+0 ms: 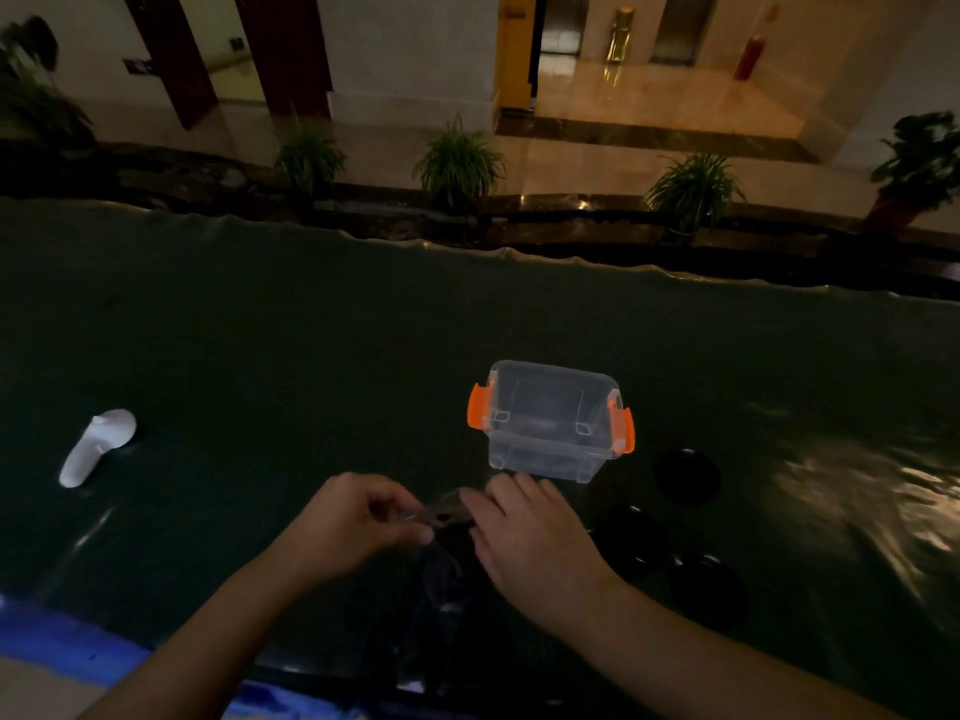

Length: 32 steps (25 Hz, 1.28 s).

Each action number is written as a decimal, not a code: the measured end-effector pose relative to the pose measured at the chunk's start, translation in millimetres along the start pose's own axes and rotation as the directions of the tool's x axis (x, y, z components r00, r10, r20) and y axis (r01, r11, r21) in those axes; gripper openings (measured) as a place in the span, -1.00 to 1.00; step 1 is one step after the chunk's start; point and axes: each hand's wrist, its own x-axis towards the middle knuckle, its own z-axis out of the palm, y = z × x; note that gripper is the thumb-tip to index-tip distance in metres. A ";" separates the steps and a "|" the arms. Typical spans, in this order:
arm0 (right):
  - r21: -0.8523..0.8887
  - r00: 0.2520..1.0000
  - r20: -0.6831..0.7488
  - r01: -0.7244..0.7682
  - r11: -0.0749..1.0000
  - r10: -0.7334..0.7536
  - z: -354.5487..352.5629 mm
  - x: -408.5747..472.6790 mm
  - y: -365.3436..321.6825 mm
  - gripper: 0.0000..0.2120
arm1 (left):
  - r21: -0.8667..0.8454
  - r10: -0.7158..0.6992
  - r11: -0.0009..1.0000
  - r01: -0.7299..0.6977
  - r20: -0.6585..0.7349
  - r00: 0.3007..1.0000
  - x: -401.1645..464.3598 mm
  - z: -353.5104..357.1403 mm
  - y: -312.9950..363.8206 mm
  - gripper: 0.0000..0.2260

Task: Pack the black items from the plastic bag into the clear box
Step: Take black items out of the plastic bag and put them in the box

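Note:
A clear box (550, 420) with orange side latches stands open on the dark table, and something dark lies inside it. Just in front of it, my left hand (353, 527) and my right hand (530, 537) both pinch the top of a clear plastic bag (441, 517), which hangs down toward me with dark contents that are hard to make out. Three round black items lie on the table right of my hands: one (687, 476) beside the box, one (631, 540) near my right wrist, one (709, 592) closest to me.
A white handheld controller (96, 446) lies at the left of the table. The table is covered by a dark glossy sheet (260, 356) with a wavy far edge. Potted plants (457, 163) stand on the floor beyond it.

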 end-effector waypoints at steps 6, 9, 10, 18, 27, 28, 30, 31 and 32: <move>-0.002 0.999 0.052 -0.004 1.000 0.004 2.9 -1.9 6.0 -0.71 | 0.042 -0.035 0.998 0.035 -0.010 0.999 7.9 4.3 12.9 -0.91; -0.031 0.996 0.071 0.050 0.998 -0.047 -3.5 -6.6 11.9 -0.78 | 0.160 0.055 0.987 -0.026 -0.178 0.983 15.3 3.3 13.4 -0.81; -0.018 0.996 0.072 0.057 0.998 -0.056 -4.3 -9.5 14.1 -0.79 | 0.198 0.087 0.979 -0.046 -0.204 0.975 16.7 2.9 14.4 -0.80; -0.141 0.995 0.052 -0.082 0.987 0.090 15.1 1.6 19.0 -0.59 | 0.035 -0.062 0.997 0.064 -0.057 0.996 24.3 4.7 23.2 -0.70; -0.076 0.980 0.031 0.198 0.977 -0.196 -2.3 -25.9 27.4 -0.86 | 0.217 -0.170 0.958 0.187 -0.097 0.981 39.3 3.1 44.3 -0.85; -0.101 0.970 0.060 0.241 0.965 -0.235 -3.0 -32.0 28.3 -0.84 | 0.232 -0.156 0.953 0.192 -0.165 0.974 39.6 4.3 46.5 -0.84; -0.161 0.947 0.134 0.310 0.937 -0.291 -5.0 -41.9 27.5 -0.82 | 0.237 -0.136 0.952 0.196 -0.249 0.959 40.5 6.6 49.8 -0.85; -0.186 0.939 0.163 0.331 0.925 -0.303 -5.8 -46.0 25.9 -0.81 | 0.238 -0.126 0.952 0.190 -0.261 0.957 40.7 7.5 51.4 -0.86; -0.206 0.934 0.183 0.340 0.918 -0.305 -8.0 -49.5 24.1 -0.80 | 0.243 -0.114 0.953 0.180 -0.263 0.958 40.6 8.2 52.7 -0.87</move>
